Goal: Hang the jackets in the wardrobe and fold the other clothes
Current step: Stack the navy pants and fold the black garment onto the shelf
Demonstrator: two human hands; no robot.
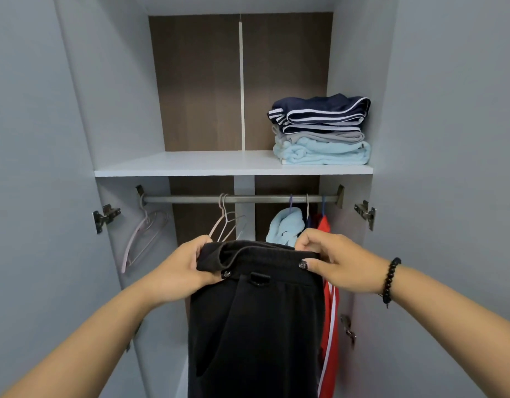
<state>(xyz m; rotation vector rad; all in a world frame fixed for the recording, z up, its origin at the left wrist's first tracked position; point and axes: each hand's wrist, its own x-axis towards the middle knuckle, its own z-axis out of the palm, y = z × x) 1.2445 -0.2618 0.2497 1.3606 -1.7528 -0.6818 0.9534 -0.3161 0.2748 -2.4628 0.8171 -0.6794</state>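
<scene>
Two hands raised before open wardrobe (362, 81). Black trousers (256, 326) held up at waistband, long axis vertical, legs hanging down, waistband level, just below rail (239, 199). Left hand (187, 271) curled round waistband's left end; right hand (334, 262) pinching right end, thumbs in front. Forearms angled inward. Folded stack (322, 130) seen on shelf (190, 165) above.

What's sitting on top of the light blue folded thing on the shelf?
On the light blue folded item lies a folded grey garment, and on that a navy garment with white stripes. Whether anything lies behind the stack is hidden.
</scene>
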